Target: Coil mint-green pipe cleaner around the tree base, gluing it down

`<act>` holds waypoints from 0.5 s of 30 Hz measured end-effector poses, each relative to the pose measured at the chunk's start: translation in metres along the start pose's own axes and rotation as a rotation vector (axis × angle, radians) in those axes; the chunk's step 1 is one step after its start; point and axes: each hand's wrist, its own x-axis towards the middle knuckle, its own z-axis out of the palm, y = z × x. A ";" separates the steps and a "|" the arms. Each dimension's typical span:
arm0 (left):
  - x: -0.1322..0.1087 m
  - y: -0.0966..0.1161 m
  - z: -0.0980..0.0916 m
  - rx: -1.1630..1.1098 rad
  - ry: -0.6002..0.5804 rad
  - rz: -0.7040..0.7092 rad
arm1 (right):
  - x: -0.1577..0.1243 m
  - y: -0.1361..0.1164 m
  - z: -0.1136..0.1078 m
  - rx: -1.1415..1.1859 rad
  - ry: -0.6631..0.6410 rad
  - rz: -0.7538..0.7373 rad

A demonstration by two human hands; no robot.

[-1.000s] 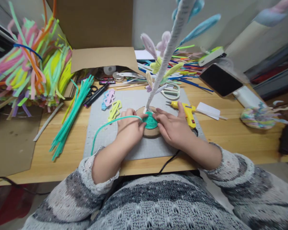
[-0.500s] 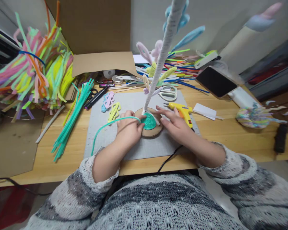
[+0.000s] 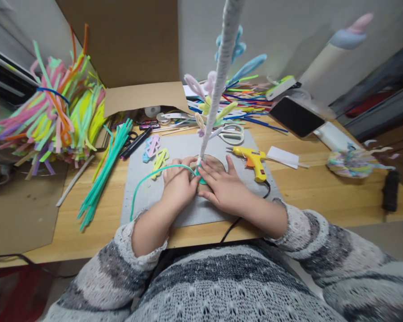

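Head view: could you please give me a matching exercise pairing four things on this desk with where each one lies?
1 glue gun
2 scissors
3 phone
4 teal pipe cleaner bundle

A on bare wood, left of the grey mat
B at the mat's far edge, beside the white stem
C far right, dark screen up
D at the mat's right edge, next to the right hand

Pairs: 1-D, 2-B, 3-C, 4-A

The wooden disc (image 3: 219,163) lies on the mat (image 3: 184,146), glue gun (image 3: 252,159) to its right, scissors (image 3: 233,133) behind, pipe-cleaner bundle (image 3: 102,176) left.
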 end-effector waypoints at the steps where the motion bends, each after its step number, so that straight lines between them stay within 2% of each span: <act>1: 0.000 0.000 0.000 0.008 0.000 0.001 | 0.000 0.001 0.001 -0.004 0.009 0.001; 15: 0.001 0.000 0.000 0.001 -0.001 -0.003 | 0.001 0.002 0.002 -0.078 0.050 -0.042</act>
